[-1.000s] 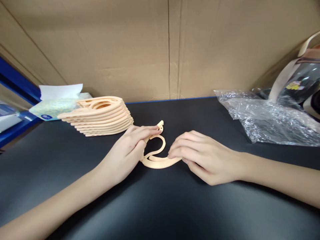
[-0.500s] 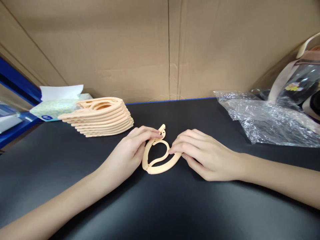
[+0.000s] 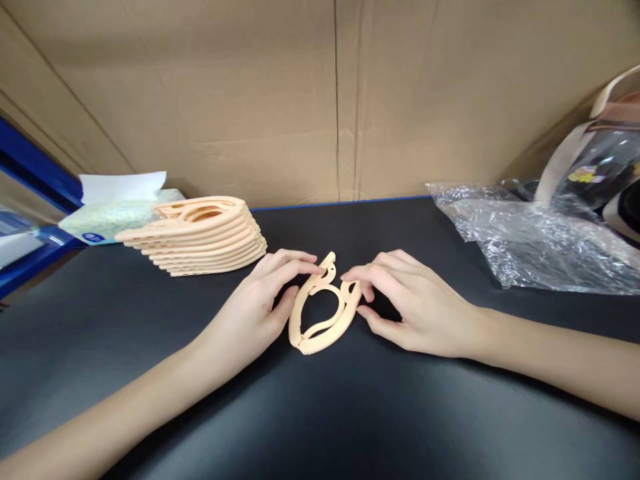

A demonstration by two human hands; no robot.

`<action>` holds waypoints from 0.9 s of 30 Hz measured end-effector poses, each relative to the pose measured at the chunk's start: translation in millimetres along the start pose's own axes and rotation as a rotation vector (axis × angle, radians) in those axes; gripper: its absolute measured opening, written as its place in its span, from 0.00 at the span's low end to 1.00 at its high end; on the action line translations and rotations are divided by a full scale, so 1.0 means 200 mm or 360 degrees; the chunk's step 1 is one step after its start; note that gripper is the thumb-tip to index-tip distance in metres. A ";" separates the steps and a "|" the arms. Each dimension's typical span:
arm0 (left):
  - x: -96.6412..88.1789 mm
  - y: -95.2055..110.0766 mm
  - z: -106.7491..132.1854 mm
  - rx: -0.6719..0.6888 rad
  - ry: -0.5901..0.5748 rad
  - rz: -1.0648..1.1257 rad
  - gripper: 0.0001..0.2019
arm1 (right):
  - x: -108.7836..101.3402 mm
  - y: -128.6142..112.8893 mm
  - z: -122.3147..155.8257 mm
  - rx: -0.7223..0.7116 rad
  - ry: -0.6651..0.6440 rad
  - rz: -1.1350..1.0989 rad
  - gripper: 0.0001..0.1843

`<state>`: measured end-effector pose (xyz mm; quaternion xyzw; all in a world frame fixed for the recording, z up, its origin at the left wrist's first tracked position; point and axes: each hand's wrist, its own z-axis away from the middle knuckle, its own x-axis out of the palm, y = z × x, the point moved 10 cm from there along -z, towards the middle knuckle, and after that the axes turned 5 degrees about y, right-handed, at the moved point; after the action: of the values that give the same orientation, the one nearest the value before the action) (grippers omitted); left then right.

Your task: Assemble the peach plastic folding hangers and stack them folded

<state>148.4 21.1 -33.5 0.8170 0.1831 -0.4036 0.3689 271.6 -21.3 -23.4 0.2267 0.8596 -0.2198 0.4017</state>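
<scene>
A cream plastic folding hanger (image 3: 327,338) lies on the black table between my hands, its two arms bent up into a V from the joint nearest me. My left hand (image 3: 260,293) grips the left arm, with fingertips on its upper end beside a small hooked part and the thumb along its outer side. My right hand (image 3: 415,300) has the end of the right arm between its thumb and fingers. That arm's tip is partly covered by the fingers. A curved inner piece shows in the gap between the arms.
A stack of similar folded cream hangers (image 3: 215,240) stands at the left, in front of a tissue pack (image 3: 110,217). Crumpled clear plastic wrap (image 3: 545,240) and a clear bag (image 3: 607,160) lie at the right. Cardboard (image 3: 250,100) walls off the back; a blue frame (image 3: 40,167) edges the left.
The hanger's right arm has swung up and inward toward the left arm, narrowing the V. My right hand has moved slightly up with it, its thumb and fingers now wider apart.
</scene>
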 end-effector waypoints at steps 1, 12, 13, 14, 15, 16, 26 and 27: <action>0.00 0.01 0.00 0.0015 -0.0003 -0.0003 0.14 | 0.00 0.00 0.00 0.0005 0.0001 0.0009 0.14; 0.04 0.14 0.05 0.0267 -0.0184 0.0013 0.24 | -0.03 0.04 0.00 0.0089 0.0090 0.0026 0.09; 0.05 0.14 0.05 0.0273 -0.0211 0.0015 0.26 | -0.04 0.04 0.00 0.0093 0.0096 0.0029 0.09; 0.06 0.15 0.06 0.0278 -0.0239 0.0022 0.27 | -0.04 0.03 0.00 0.0092 0.0102 0.0027 0.09; 0.06 0.15 0.06 0.0286 -0.0269 0.0032 0.28 | -0.05 0.03 0.00 0.0089 0.0107 0.0019 0.09; 0.07 0.16 0.07 0.0296 -0.0301 0.0044 0.29 | -0.05 0.03 0.00 0.0086 0.0112 0.0005 0.08; 0.12 0.16 0.10 0.0339 -0.0451 -0.0048 0.36 | 0.01 -0.02 0.01 -0.0084 -0.0085 -0.0247 0.11; 0.12 0.16 0.09 0.0337 -0.0444 -0.0068 0.38 | 0.03 -0.03 0.01 -0.0113 -0.0162 -0.0296 0.12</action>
<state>172.6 -14.0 -46.5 0.7833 0.1041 -0.5378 0.2939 265.6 -26.1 -28.2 0.1200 0.8627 -0.2368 0.4305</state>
